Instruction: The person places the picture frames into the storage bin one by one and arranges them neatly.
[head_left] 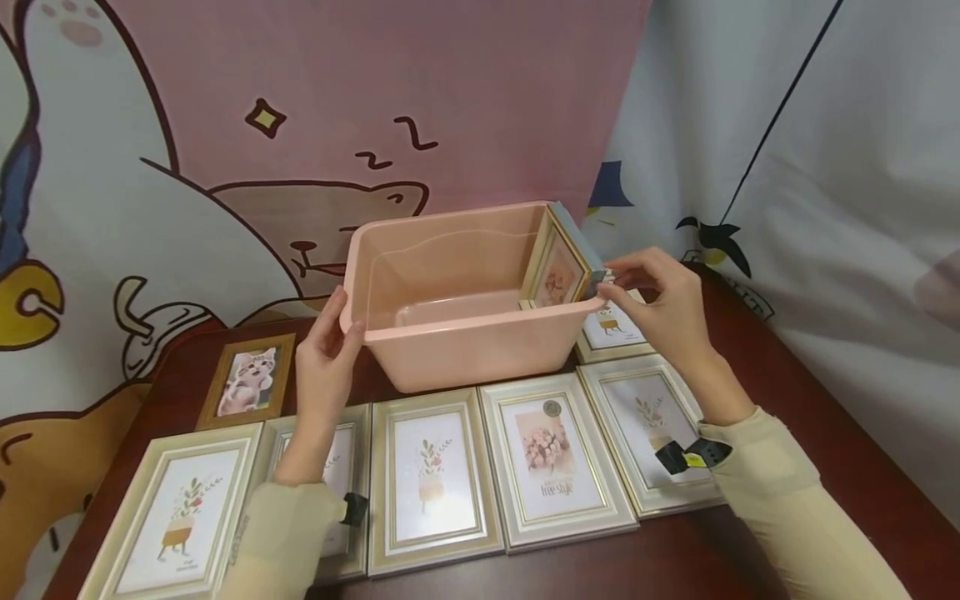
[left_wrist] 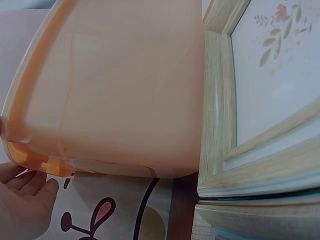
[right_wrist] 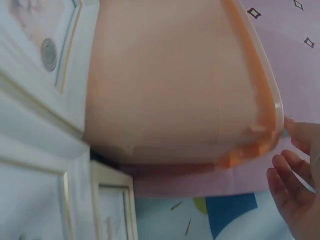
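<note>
A pink plastic basin (head_left: 457,354) stands toward the back of the table. My left hand (head_left: 324,367) grips the rim at its left end, thumb in front and fingers outside; these fingers show under the corner in the left wrist view. At the basin's front right corner, my right hand (head_left: 660,304) holds the rim between thumb and fingers, close to the corner of a picture frame (head_left: 558,265). That frame leans upright inside the basin's right end, a pink flower print facing inward. The right wrist view is blurred, so the exact finger contact is hard to see.
Cream picture frames, including a free style frame (head_left: 562,458) and a plant-print frame (head_left: 431,479), lie side by side along the front. A wooden kitten frame (head_left: 251,379) lies at left. Another frame (head_left: 611,325) lies right of the basin. A cartoon cloth (head_left: 487,100) hangs behind.
</note>
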